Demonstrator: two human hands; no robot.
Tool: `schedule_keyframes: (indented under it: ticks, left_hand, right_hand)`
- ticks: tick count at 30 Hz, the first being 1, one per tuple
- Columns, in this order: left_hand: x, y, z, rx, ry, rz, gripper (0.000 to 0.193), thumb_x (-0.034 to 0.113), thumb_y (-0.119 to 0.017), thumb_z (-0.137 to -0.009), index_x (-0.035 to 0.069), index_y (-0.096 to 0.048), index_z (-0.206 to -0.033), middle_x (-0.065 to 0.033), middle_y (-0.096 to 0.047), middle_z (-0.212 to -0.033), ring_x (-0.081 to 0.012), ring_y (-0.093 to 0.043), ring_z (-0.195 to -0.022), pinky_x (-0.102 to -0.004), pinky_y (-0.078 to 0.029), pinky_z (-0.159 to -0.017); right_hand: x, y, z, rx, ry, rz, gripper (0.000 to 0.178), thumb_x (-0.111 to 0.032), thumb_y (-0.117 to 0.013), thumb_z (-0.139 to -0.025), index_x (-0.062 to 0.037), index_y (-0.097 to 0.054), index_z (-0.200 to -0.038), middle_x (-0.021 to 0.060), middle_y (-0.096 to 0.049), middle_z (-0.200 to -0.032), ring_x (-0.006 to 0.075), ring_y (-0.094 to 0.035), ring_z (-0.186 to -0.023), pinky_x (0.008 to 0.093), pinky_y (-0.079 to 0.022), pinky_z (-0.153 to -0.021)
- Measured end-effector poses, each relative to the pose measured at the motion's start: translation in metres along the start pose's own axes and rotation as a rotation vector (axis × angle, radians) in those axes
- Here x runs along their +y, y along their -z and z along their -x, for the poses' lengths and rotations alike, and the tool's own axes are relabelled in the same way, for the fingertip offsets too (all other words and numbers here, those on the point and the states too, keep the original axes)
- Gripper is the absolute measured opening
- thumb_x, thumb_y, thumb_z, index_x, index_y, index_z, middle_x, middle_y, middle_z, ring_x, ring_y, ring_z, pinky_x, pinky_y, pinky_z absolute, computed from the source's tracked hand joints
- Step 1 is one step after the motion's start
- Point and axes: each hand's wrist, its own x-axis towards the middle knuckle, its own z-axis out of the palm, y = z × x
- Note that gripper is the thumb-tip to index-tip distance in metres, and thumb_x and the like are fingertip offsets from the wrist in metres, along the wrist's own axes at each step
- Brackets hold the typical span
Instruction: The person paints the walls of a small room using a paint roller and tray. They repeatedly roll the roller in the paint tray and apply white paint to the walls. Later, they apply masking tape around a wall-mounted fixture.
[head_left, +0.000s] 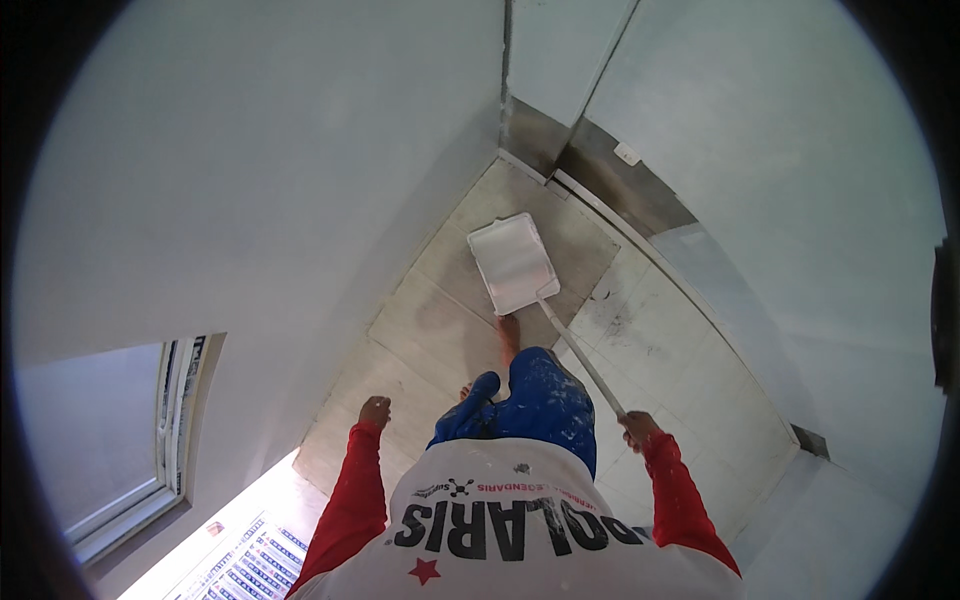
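Observation:
My right hand [640, 430] is wrapped round the near end of a long, pale paint roller pole [585, 360]. That pole slants away to the near right corner of a white paint tray [513, 265], where a roller head cannot be told apart from the white paint. The tray lies on the floor just beyond my bare foot [508, 335]. Off to the left, my left hand [375, 411] hangs beside my body with its fingers curled in, and nothing shows in it.
Pale walls [270, 150] rise on the left and right, meeting in a corner ahead. A window [130, 430] is set in the left wall. Dull tiles [430, 300] cover the floor, with dark smudges right of the tray. A white outlet [627, 153] sits low on the right wall.

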Motion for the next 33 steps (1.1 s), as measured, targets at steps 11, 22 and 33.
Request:
schedule_keyframes:
  ticks: [11,22,33]
  left_hand:
    - [0.059,0.034,0.007,0.086,-0.053,0.056,0.036,0.035,-0.056,-0.091,0.007,-0.056,-0.115,-0.0096,-0.067,-0.087,-0.0181,-0.064,-0.068,-0.0322,-0.05,-0.054]
    - [0.054,0.007,0.038,-0.072,0.046,-0.108,0.034,0.032,-0.06,-0.09,0.004,-0.06,-0.11,-0.009,-0.066,-0.081,-0.0167,-0.063,-0.062,-0.0304,-0.05,-0.054]
    - [0.13,0.031,-0.064,-0.281,-0.026,-0.03,0.039,0.035,-0.058,-0.09,0.006,-0.057,-0.115,-0.0095,-0.066,-0.084,-0.0184,-0.063,-0.064,-0.0327,-0.049,-0.055]
  right_hand:
    - [-0.015,0.034,-0.019,-0.088,-0.034,-0.097,0.021,-0.032,-0.053,-0.092,-0.0112,-0.052,-0.09,0.0023,-0.047,-0.058,0.0139,-0.043,-0.044,0.032,-0.033,-0.04]
    - [-0.075,-0.006,-0.027,-0.126,-0.056,-0.1,0.028,-0.036,-0.058,-0.091,-0.0123,-0.048,-0.079,-0.0008,-0.044,-0.057,0.0127,-0.04,-0.043,0.0323,-0.032,-0.04]
    - [-0.075,-0.077,0.055,-0.019,-0.023,-0.32,0.035,-0.042,-0.06,-0.088,-0.009,-0.052,-0.079,0.0003,-0.047,-0.058,0.0137,-0.043,-0.044,0.0341,-0.037,-0.041]
